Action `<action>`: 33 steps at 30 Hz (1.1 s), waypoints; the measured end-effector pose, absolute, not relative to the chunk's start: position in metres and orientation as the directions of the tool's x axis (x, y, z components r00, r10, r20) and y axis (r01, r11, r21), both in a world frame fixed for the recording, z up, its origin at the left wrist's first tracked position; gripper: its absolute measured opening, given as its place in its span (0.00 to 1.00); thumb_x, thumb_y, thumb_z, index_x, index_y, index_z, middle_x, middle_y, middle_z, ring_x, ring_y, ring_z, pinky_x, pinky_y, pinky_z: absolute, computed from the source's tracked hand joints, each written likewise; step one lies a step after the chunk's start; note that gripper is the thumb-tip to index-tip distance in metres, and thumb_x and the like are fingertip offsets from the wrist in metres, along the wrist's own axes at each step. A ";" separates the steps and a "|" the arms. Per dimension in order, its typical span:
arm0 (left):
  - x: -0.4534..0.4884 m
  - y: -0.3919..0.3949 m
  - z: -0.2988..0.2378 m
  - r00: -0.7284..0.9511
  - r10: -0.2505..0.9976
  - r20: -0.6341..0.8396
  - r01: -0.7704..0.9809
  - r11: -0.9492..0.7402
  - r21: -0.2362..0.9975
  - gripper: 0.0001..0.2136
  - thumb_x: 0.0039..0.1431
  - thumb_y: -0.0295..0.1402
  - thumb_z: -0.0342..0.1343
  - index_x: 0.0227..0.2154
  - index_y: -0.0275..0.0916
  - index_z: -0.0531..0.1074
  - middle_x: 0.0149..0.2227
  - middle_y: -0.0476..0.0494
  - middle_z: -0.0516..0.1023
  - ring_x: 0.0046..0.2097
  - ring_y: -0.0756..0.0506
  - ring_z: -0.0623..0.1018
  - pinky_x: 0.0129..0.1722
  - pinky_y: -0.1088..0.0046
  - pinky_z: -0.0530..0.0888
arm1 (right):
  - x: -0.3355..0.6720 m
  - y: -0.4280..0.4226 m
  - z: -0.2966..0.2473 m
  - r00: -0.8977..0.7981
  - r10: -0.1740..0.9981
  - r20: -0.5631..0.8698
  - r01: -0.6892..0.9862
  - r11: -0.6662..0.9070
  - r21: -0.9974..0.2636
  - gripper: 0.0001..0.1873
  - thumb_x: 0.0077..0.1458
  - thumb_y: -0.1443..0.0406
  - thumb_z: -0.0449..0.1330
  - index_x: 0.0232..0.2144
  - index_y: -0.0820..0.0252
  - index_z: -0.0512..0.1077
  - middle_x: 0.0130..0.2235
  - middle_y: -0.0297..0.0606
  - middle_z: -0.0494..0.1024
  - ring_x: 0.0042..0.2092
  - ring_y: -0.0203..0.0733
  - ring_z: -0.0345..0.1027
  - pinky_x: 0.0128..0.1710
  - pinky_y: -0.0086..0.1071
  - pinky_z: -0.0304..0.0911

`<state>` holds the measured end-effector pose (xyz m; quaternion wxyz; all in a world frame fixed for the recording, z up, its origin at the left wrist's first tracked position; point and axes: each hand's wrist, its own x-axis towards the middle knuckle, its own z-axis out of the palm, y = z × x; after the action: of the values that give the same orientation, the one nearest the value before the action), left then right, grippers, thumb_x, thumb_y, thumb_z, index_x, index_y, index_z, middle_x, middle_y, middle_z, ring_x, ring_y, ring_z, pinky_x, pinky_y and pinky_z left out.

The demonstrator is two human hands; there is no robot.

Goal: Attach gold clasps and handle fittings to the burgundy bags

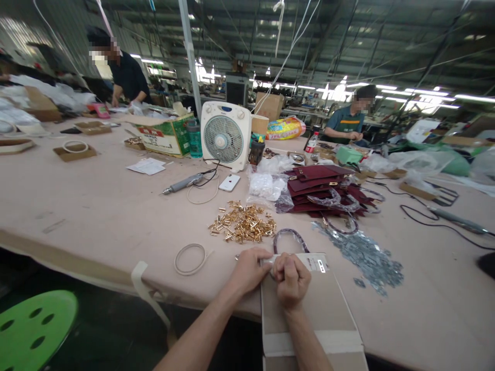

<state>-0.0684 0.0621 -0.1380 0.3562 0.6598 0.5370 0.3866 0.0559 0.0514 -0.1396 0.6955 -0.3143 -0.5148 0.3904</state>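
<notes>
A long beige bag panel (325, 301) with a pale top strip lies over the table's front edge. A plastic-wrapped dark red handle (291, 233) arches from its far end. My left hand (249, 269) is closed at the panel's upper left corner, thumb and fingers about the edge. Beside it, my right hand (292, 281) is curled into a fist on the top strip; whatever is inside the fist is hidden. A small pale metal plate (320, 266) shows on the strip, right of the fist. Beyond my hands lies a heap of gold-coloured metal fittings (247, 222).
Flat grey metal pieces (371, 260) are spread at right, below stacked dark red bag parts (320, 188). A fan (226, 136), a phone (229, 183) and a corded grey tool (182, 184) stand or lie farther back. A green stool (23, 330) is at lower left. Two people work across the table.
</notes>
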 end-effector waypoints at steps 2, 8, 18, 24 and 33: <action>-0.069 0.061 -0.135 0.158 0.977 0.146 0.420 -0.200 0.885 0.11 0.59 0.32 0.58 0.40 0.46 0.85 0.46 0.48 0.86 0.50 0.42 0.82 0.56 0.66 0.75 | 0.054 0.054 -0.143 0.151 0.855 0.497 -0.120 0.514 -0.849 0.24 0.70 0.56 0.54 0.20 0.55 0.63 0.19 0.29 0.61 0.21 0.36 0.55 0.24 0.33 0.52; -0.073 0.055 -0.132 0.188 0.963 0.192 0.403 -0.254 0.879 0.10 0.55 0.26 0.58 0.35 0.44 0.82 0.40 0.51 0.85 0.44 0.43 0.81 0.48 0.70 0.76 | 0.047 0.074 -0.134 0.105 0.897 0.429 0.040 0.427 -0.903 0.24 0.69 0.55 0.54 0.21 0.55 0.63 0.20 0.29 0.61 0.23 0.36 0.56 0.25 0.32 0.54; -0.068 0.050 -0.142 0.153 0.960 0.233 0.471 -0.278 0.837 0.26 0.45 0.32 0.75 0.50 0.41 0.79 0.51 0.43 0.81 0.53 0.39 0.79 0.57 0.64 0.73 | 0.074 0.114 -0.125 0.104 0.987 0.125 -0.652 0.162 -0.741 0.20 0.63 0.52 0.58 0.24 0.54 0.59 0.18 0.19 0.49 0.16 0.29 0.35 0.14 0.25 0.40; -0.067 0.050 -0.145 0.153 0.960 0.232 0.474 -0.278 0.835 0.25 0.47 0.33 0.75 0.50 0.42 0.79 0.52 0.43 0.81 0.52 0.40 0.79 0.57 0.64 0.73 | 0.067 0.113 -0.127 0.138 0.958 0.251 -0.566 0.284 -0.774 0.20 0.66 0.52 0.55 0.25 0.54 0.59 0.18 0.20 0.53 0.16 0.29 0.39 0.14 0.24 0.43; -0.067 0.051 -0.139 0.174 0.968 0.182 0.429 -0.241 0.871 0.21 0.49 0.33 0.73 0.48 0.43 0.80 0.53 0.43 0.81 0.54 0.38 0.78 0.58 0.65 0.71 | 0.053 0.117 -0.117 -0.077 0.980 0.182 -0.284 0.153 -0.946 0.22 0.64 0.49 0.59 0.25 0.56 0.64 0.17 0.22 0.58 0.16 0.30 0.48 0.15 0.25 0.44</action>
<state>-0.0667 0.0507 -0.1391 0.3451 0.6841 0.5105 0.3903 0.0531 0.1170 -0.1172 0.5794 -0.3546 -0.4908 0.5456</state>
